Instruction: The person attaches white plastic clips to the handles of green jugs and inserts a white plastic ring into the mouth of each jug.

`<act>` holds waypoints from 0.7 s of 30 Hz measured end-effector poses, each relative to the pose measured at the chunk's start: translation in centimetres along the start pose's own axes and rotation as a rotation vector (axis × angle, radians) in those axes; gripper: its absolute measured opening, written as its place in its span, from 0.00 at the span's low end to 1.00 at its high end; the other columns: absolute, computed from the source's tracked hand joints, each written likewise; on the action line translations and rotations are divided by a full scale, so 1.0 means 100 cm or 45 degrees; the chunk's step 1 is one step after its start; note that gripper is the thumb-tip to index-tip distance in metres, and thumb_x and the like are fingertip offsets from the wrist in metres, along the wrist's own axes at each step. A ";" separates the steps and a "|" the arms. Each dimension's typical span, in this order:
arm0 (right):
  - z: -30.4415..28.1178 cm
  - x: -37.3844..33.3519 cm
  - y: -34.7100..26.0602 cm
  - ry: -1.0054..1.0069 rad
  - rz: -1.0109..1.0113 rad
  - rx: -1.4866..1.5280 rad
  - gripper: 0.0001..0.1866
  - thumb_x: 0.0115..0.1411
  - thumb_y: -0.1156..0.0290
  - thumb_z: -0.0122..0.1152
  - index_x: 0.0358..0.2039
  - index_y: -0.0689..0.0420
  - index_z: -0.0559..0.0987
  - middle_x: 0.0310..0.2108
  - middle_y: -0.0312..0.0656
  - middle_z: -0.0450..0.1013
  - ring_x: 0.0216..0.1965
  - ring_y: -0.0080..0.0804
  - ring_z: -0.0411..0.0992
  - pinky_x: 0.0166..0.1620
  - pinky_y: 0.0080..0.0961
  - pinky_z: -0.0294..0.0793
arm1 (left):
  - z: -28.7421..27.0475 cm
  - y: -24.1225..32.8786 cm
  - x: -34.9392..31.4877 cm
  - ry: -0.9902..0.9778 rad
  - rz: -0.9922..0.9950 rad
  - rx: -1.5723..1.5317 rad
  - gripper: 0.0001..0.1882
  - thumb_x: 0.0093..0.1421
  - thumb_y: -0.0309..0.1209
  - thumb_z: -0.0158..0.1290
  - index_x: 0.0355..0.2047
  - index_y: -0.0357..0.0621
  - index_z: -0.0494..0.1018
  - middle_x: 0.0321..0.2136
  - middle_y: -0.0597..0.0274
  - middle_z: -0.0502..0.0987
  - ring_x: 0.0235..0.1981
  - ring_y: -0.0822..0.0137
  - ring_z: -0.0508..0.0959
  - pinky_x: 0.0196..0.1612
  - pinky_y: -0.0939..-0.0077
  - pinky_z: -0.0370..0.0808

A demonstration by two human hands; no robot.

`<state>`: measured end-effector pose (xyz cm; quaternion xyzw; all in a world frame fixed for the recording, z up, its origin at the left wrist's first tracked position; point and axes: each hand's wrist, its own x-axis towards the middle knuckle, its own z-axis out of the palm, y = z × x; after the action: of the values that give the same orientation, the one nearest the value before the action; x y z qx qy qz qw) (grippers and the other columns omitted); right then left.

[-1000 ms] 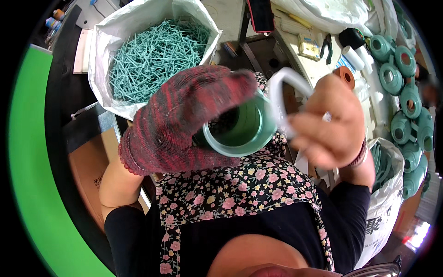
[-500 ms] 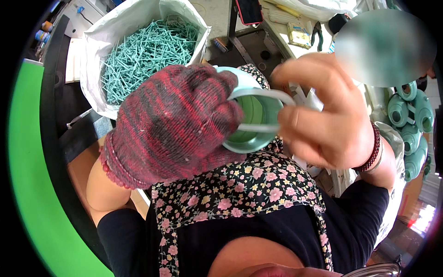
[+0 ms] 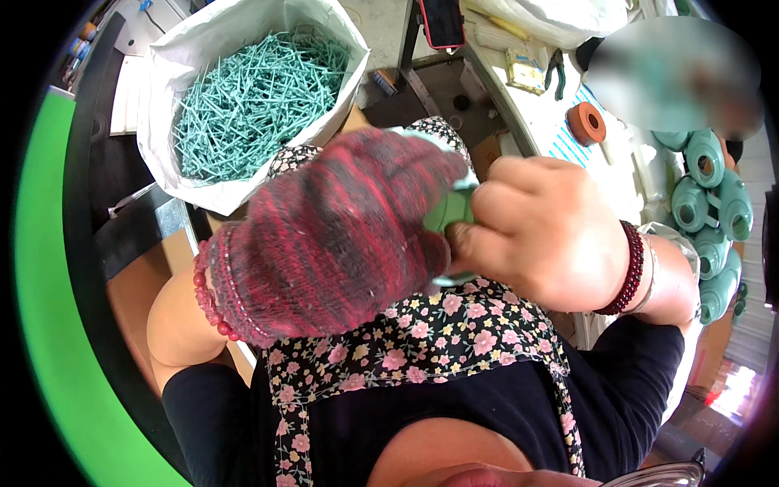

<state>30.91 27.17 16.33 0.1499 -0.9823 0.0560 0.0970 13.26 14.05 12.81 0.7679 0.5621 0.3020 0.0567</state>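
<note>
White sack (image 3: pixel 157 130) of green sticks (image 3: pixel 260 114): left of the floral apron (image 3: pixel 406 359)
Gloved left hand (image 3: pixel 345 235): grasping a green cylinder (image 3: pixel 450 209)
Cylinder: in front of the apron
Bare right hand (image 3: pixel 545 235): curled at the cylinder's mouth; cannot tell whether it grasps anything

Ahead and to my left stands a white sack (image 3: pixel 156 122) of thin teal sticks (image 3: pixel 256 105); farther right I see a red-edged phone (image 3: pixel 442 23), a yellow packet (image 3: pixel 526 71), pliers (image 3: pixel 557 62) and a brown roll (image 3: pixel 577 123).
</note>
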 end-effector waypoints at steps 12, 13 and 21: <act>-0.004 0.022 -0.011 -0.713 0.042 -0.076 0.03 0.46 0.68 0.59 0.21 0.51 0.77 0.21 0.35 0.73 0.26 0.31 0.75 0.25 0.31 0.74 | 0.003 0.000 -0.012 -0.097 0.046 -0.219 0.26 0.50 0.35 0.59 0.49 0.38 0.71 0.46 0.51 0.75 0.49 0.49 0.73 0.54 0.58 0.70; -0.004 0.020 -0.009 -0.705 0.020 0.021 0.04 0.46 0.67 0.59 0.20 0.51 0.77 0.21 0.35 0.72 0.26 0.32 0.75 0.27 0.32 0.73 | 0.000 0.001 -0.008 -0.180 0.035 -0.260 0.26 0.50 0.35 0.59 0.49 0.38 0.71 0.46 0.51 0.75 0.49 0.49 0.73 0.54 0.58 0.70; 0.066 -0.031 0.012 0.812 -0.005 0.144 0.25 0.49 0.56 0.68 0.47 0.50 0.76 0.54 0.45 0.66 0.48 0.43 0.68 0.47 0.40 0.69 | -0.046 -0.005 -0.009 -0.269 0.276 0.473 0.18 0.51 0.32 0.58 0.43 0.45 0.76 0.48 0.54 0.73 0.57 0.43 0.66 0.62 0.39 0.58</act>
<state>32.31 28.26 9.14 0.1319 -0.8974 0.1543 0.3918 10.29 12.29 15.95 0.8483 0.5132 0.1157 -0.0600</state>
